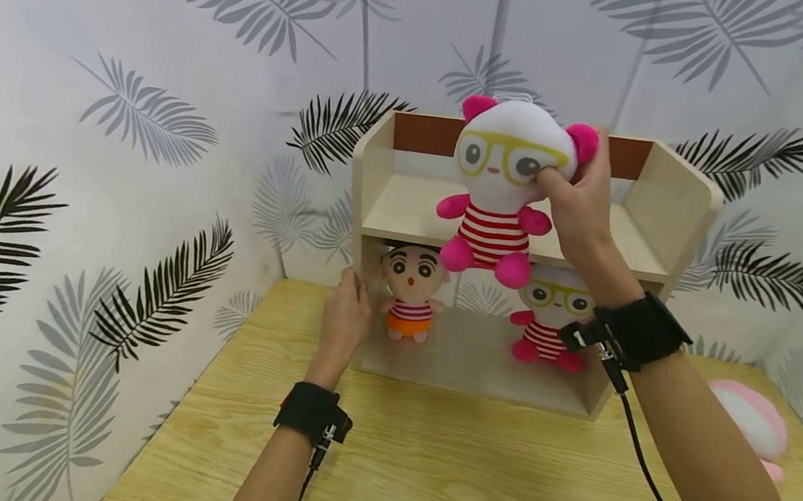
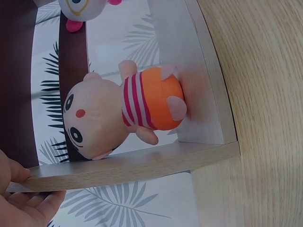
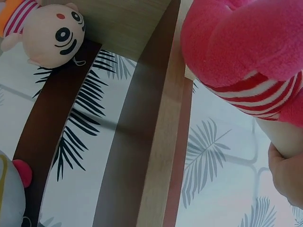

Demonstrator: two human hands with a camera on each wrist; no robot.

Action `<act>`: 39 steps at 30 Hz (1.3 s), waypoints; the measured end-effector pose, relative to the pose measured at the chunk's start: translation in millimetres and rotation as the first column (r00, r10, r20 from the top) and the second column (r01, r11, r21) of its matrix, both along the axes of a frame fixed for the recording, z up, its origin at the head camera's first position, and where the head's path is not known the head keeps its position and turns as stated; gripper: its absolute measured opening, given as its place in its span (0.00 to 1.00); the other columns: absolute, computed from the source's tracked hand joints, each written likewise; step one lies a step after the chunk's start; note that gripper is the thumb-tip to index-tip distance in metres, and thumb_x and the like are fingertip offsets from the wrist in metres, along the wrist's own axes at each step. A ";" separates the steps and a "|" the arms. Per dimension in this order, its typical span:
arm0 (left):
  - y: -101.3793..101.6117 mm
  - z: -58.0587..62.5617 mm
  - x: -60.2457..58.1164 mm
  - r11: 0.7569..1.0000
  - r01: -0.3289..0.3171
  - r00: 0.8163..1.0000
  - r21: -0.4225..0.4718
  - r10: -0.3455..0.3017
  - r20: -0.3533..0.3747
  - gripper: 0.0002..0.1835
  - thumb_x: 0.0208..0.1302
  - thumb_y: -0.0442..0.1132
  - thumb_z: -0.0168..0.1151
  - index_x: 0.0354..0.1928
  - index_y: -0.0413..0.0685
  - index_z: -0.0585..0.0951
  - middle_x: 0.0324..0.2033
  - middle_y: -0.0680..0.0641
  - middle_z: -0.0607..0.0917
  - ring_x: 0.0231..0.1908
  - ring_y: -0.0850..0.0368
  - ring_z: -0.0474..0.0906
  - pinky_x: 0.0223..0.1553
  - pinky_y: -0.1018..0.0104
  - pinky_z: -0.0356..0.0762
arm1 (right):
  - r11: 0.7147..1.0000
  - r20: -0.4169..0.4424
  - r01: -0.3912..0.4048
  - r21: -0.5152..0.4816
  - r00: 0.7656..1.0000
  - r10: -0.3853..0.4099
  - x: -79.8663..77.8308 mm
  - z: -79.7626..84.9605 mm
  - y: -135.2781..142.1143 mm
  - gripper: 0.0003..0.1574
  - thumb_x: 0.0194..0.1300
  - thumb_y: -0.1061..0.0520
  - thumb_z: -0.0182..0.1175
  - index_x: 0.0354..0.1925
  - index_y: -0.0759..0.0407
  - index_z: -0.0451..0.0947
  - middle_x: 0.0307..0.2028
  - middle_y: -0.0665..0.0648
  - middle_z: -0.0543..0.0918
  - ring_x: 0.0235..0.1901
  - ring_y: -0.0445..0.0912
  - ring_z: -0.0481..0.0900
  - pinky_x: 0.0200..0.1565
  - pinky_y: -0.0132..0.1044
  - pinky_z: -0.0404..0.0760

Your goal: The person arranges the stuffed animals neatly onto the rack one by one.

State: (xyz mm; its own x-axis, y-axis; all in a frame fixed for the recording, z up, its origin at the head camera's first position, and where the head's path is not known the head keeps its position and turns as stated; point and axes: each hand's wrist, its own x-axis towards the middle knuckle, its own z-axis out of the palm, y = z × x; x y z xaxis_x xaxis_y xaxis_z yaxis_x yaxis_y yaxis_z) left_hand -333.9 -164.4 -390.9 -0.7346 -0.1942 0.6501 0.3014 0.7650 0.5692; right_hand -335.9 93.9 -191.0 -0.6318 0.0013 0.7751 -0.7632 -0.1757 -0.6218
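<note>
In the head view my right hand point(image 1: 583, 204) grips a white and pink plush panda point(image 1: 499, 187) by the side of its head, thumb near one eye. The panda has yellow glasses and a red-striped body, and hangs upright in front of the upper shelf. My left hand point(image 1: 345, 318) holds the left side panel of the small wooden shelf point(image 1: 477, 373), thumb and fingers on either side of its edge in the left wrist view. Just inside that panel, a boy plush doll point(image 2: 137, 101) in orange shorts sits in the lower compartment.
A second panda plush point(image 1: 548, 323) sits at the right of the lower compartment, partly behind my right wrist. A pink and white plush point(image 1: 751, 422) lies on the wooden table point(image 1: 423, 465) beyond my right forearm. Leaf-patterned cloth point(image 1: 149, 134) hangs behind and left.
</note>
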 end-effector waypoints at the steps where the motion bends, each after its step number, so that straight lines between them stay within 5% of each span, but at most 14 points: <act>1: -0.1 -0.1 0.4 1.000 -0.001 1.000 -0.001 0.001 0.006 0.04 0.64 0.31 0.51 0.36 0.36 0.68 0.23 0.36 0.78 0.27 0.42 0.75 0.25 0.48 0.74 | 1.000 -0.001 0.001 -0.001 1.000 -0.001 -0.3 1.0 -0.4 0.18 0.51 0.70 0.49 0.40 0.57 0.60 0.36 0.60 0.72 0.41 0.54 0.71 0.34 0.33 0.77; 20: 1.6 1.3 1.3 1.000 -0.001 1.000 0.002 0.001 0.003 0.04 0.64 0.31 0.50 0.35 0.36 0.68 0.22 0.37 0.78 0.26 0.43 0.76 0.24 0.50 0.74 | 0.999 0.049 0.033 -0.006 0.998 -0.032 -25.5 12.8 -19.5 0.19 0.54 0.68 0.50 0.42 0.55 0.58 0.41 0.58 0.73 0.46 0.54 0.71 0.46 0.40 0.76; 39: -2.0 -0.3 -0.1 1.000 -0.001 1.000 0.005 0.001 0.006 0.03 0.64 0.30 0.51 0.35 0.37 0.68 0.23 0.38 0.78 0.26 0.45 0.76 0.23 0.52 0.75 | 0.999 0.121 -0.016 0.041 0.993 0.011 -53.5 17.0 -42.7 0.21 0.55 0.68 0.52 0.45 0.54 0.59 0.46 0.57 0.72 0.49 0.51 0.70 0.45 0.39 0.77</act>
State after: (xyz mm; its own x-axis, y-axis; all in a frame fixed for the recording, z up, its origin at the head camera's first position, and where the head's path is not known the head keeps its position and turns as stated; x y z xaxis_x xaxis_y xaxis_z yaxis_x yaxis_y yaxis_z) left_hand -333.9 -166.3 -391.2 -0.7384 -0.1983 0.6445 0.2973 0.7622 0.5751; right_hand -389.4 51.2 -174.0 -0.7205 -0.0385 0.6924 -0.6799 -0.1571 -0.7163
